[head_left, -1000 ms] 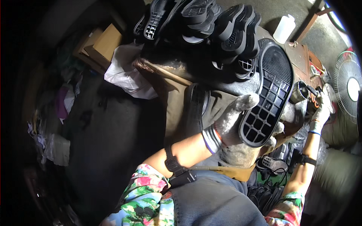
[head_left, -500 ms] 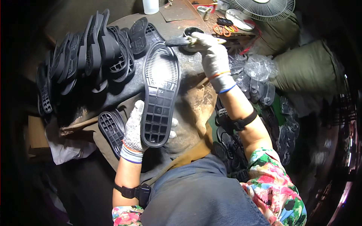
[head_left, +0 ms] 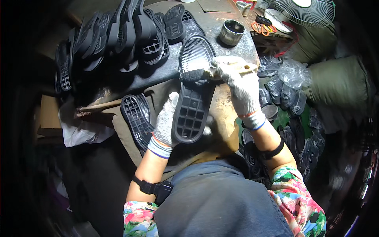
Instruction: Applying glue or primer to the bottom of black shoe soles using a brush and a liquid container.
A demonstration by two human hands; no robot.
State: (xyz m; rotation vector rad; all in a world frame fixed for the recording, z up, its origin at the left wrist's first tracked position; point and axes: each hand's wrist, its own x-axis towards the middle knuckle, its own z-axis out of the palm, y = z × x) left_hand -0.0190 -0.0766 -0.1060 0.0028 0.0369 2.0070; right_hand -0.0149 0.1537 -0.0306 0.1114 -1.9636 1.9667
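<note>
My gloved left hand [head_left: 167,120] is wrapped round the lower part of a black shoe sole [head_left: 192,112], thumb at its left edge and fingertips showing at the right. The sole's gridded side faces me, its ribbed end pointing away and shining under the light. In my gloved right hand [head_left: 237,81] is a paintbrush [head_left: 245,68] with a pale handle. Its dark bristles [head_left: 194,75] lie across the middle of the sole. Beyond, on the bench, stands a metal can [head_left: 231,33] with dark contents. Another sole [head_left: 136,118] leans left of my left hand.
Several black soles [head_left: 118,35] stand in a row along the left of the bench [head_left: 244,45]. Orange-handled scissors [head_left: 262,29] lie at the back right near a fan [head_left: 304,10]. Plastic-wrapped shoes [head_left: 290,94] and a green sack [head_left: 335,85] are to the right.
The brush has moved from the sole's far tip down to its middle. The can, hidden partly by my right hand before, now shows fully. The whole view has shifted.
</note>
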